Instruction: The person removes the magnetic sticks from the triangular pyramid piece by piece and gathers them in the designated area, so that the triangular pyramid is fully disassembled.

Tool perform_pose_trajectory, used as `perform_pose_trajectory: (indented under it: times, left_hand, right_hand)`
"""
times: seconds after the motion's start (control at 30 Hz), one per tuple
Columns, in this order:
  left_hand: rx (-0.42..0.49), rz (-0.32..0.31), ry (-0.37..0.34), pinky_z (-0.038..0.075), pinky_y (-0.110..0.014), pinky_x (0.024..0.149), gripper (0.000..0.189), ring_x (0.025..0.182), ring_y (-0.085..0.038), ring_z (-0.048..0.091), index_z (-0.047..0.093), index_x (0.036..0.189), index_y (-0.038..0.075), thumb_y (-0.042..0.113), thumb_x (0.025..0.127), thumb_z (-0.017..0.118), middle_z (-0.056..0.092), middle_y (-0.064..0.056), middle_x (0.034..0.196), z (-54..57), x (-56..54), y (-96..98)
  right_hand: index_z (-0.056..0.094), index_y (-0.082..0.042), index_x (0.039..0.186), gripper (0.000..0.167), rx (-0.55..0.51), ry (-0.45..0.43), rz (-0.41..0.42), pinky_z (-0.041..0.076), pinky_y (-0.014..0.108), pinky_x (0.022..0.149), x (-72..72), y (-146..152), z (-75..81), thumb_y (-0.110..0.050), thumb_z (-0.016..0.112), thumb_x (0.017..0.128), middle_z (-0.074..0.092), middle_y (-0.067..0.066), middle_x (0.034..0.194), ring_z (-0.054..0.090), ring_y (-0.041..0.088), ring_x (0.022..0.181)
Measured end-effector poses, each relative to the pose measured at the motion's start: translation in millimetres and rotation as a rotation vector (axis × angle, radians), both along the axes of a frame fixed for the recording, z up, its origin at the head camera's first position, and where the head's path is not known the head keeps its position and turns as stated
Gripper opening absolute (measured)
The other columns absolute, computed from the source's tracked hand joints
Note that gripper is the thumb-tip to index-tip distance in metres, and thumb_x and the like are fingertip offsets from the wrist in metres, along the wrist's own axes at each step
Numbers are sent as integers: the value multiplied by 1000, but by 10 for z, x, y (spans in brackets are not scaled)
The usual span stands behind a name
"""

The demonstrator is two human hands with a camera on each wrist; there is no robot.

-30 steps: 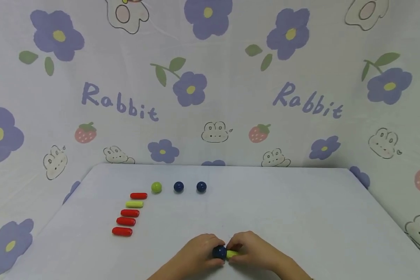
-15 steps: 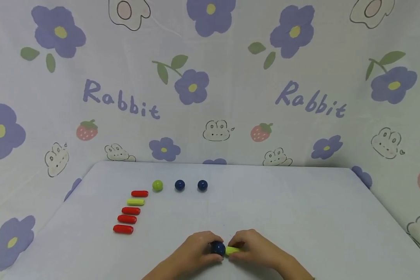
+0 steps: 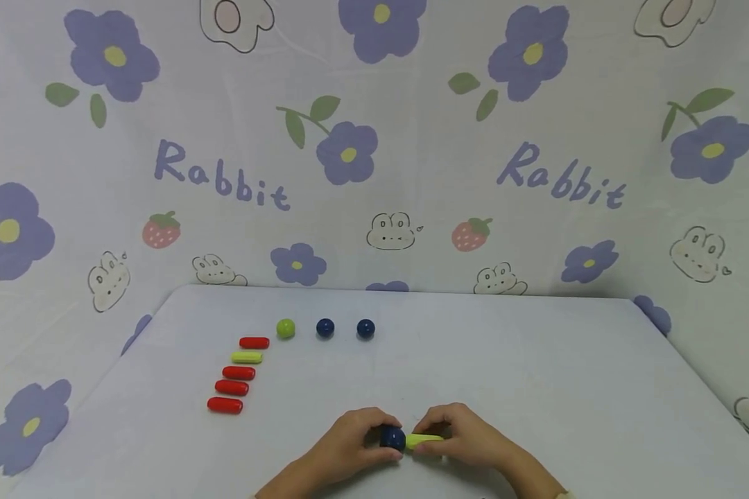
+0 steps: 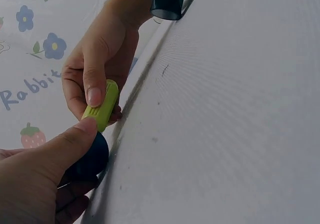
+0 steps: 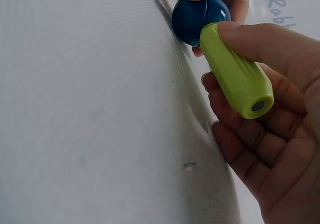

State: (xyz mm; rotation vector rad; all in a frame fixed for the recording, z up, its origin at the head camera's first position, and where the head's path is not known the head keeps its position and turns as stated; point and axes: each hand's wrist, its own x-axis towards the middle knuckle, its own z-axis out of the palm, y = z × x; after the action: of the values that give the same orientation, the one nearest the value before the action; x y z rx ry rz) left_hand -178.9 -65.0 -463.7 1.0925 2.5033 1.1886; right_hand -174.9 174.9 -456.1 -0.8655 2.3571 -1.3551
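Note:
Near the table's front, my left hand [image 3: 354, 445] grips a dark blue ball [image 3: 392, 439] between thumb and fingers. Just to its right, my right hand [image 3: 471, 438] pinches a yellow-green rod [image 3: 424, 441] by its side. One end of the rod [image 5: 237, 71] meets the ball [image 5: 192, 21] in the right wrist view. The rod's other end faces that camera and has a small dark grey disc set in it. In the left wrist view, the left thumb partly covers the ball [image 4: 90, 161], with its tip right at the joint with the rod [image 4: 103, 109].
On the white table [image 3: 537, 374], a green ball [image 3: 286, 328] and two dark blue balls [image 3: 325, 328] form a row at the back left. Below them runs a slanted column of several red rods [image 3: 225, 405] and one yellow-green rod [image 3: 247, 357]. A printed cloth [image 3: 437, 173] hangs behind.
The right hand's fingers have shifted right along the yellow-green rod, so more of it shows. The rod stays against the blue ball. The whole view has shifted slightly.

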Motion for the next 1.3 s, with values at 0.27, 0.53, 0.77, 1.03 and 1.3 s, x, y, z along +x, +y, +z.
perform_pose_trajectory:
  times: [0.27, 0.53, 0.77, 1.03, 1.3]
  left_hand:
    - [-23, -21, -1, 49, -20, 87, 41, 96, 2, 57, 64, 113, 13, 41, 82, 67, 67, 6, 106, 14, -37, -3]
    - [21, 55, -57, 50, -22, 86, 38, 94, -2, 57, 65, 111, 10, 32, 80, 72, 67, 2, 106, -51, -190, -199]
    - [36, 114, -34, 50, -26, 90, 41, 102, -10, 60, 64, 114, 10, 34, 81, 70, 67, -1, 112, -67, -242, -184]
    - [33, 271, 26, 48, -39, 95, 40, 110, -24, 60, 65, 113, 7, 25, 79, 73, 66, -8, 114, -90, -544, 142]
    - [129, 455, 143, 48, -40, 94, 40, 109, -26, 60, 64, 114, 3, 21, 80, 73, 65, -14, 114, -193, -1044, 618]
  right_hand:
    - [71, -7, 96, 22, -39, 9, 24, 50, 19, 80, -31, 24, -40, -25, 69, 84, 70, 6, 95, 59, 0, 86]
    - [71, -4, 97, 20, -69, -53, 2, 49, 18, 81, -71, 142, -64, -19, 69, 83, 70, 9, 97, 61, 1, 87]
    - [69, 3, 100, 24, -147, -121, -1, 50, 18, 75, -110, 207, -108, -15, 68, 84, 70, -3, 94, 61, 1, 84]
    - [63, 12, 105, 29, -275, -295, -122, 48, 18, 67, -150, 378, -86, -11, 64, 86, 69, -10, 89, 59, 3, 78]
    - [70, -5, 100, 16, -318, -345, -126, 48, 18, 65, -158, 435, -87, -11, 62, 88, 70, -10, 89, 59, 2, 75]
